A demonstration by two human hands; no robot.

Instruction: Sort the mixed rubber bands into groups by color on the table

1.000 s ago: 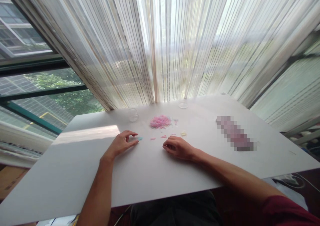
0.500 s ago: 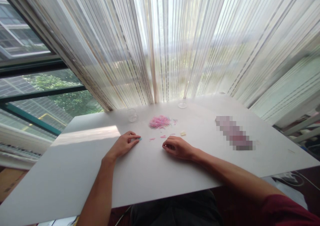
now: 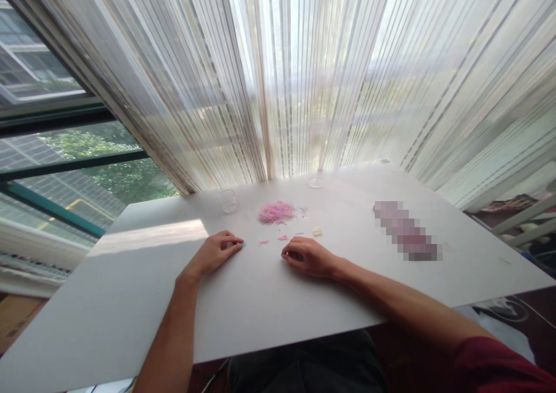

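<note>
The left hand (image 3: pixel 211 254) has its thumb and first finger brought narrow together, and at their tips a small blue bit (image 3: pixel 244 244) shows; it seems to be pinched there, low over the table (image 3: pixel 238 317). The bit peeps out on the right side of these tips, so the left hand is clearly the nearer one. Its long axis I cannot tell, because the fingers cover most of it.

The right hand (image 3: pixel 311 258) rests on the table with the fingers curled loosely inward; if something is inside, I cannot tell.

Between the two hands, a little beyond their tips, lies one pink bit (image 3: pixel 264 243), stretched sideways and touching neither hand. Another pink scrap (image 3: pixel 283 238) lies just beyond the right fingertips, and a yellow bit (image 3: pixel 318 232) lies just beyond the back of the right hand.

The pink pile (image 3: pixel 277 213) is farther from the body than both hands: forward and to the right of the left tips, almost straight forward from the right ones. A clear cup (image 3: pixel 229 201) stands beyond the left hand, and a clear disc (image 3: pixel 316 183) lies far beyond the right hand.
</note>
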